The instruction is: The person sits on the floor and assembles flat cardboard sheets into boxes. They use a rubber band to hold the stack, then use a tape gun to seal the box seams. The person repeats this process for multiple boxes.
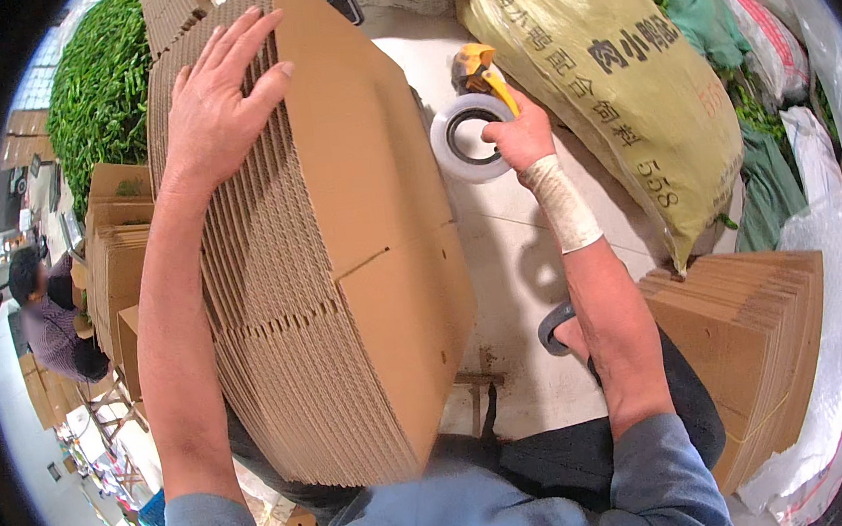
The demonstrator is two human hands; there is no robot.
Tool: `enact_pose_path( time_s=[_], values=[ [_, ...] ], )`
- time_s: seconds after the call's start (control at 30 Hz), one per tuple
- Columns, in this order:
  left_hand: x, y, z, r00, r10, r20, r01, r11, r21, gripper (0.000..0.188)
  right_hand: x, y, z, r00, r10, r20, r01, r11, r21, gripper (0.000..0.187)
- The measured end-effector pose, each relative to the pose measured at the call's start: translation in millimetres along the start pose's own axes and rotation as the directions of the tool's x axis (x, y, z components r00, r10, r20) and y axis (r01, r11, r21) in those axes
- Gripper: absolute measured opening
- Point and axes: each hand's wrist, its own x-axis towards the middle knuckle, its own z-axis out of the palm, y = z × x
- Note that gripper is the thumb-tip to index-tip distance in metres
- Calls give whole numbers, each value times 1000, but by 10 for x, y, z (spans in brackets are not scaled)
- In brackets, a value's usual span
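A thick stack of flattened brown cardboard boxes (369,187) stands on edge before me, leaning against my body. My left hand (222,110) lies open across its upper corrugated edges, thumb and fingers spread. To the right of the stack, my right hand (525,139) is closed around the yellow handle of a tape dispenser (496,84). It carries a wide roll of clear tape (450,160) and is held apart from the cardboard, over the pale floor. A whitish wrap (564,200) goes around my right wrist.
A full yellow woven sack (627,95) lies at the upper right. Below it stands a bundle of flat cardboard (739,345). Green peppers (101,101) are heaped at the upper left. A person (55,315) is at the far left, near more cartons (121,269).
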Motion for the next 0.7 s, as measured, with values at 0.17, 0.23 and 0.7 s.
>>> enact_pose_path(
  time_s=[0.17, 0.23, 0.7],
  values=[
    [-48, -2, -18, 999, 1, -37, -4, 998, -70, 62, 160, 9, 266, 988, -48, 143, 66, 990, -123, 68],
    [-48, 24, -67, 1000, 9, -19, -9, 1000, -29, 59, 182, 54, 321, 983, -44, 177, 72, 985, -158, 68],
    [-14, -4, -101, 999, -11, 50, 13, 999, -36, 66, 282, -265, 389, 849, 65, 524, 156, 917, -367, 73]
  ],
)
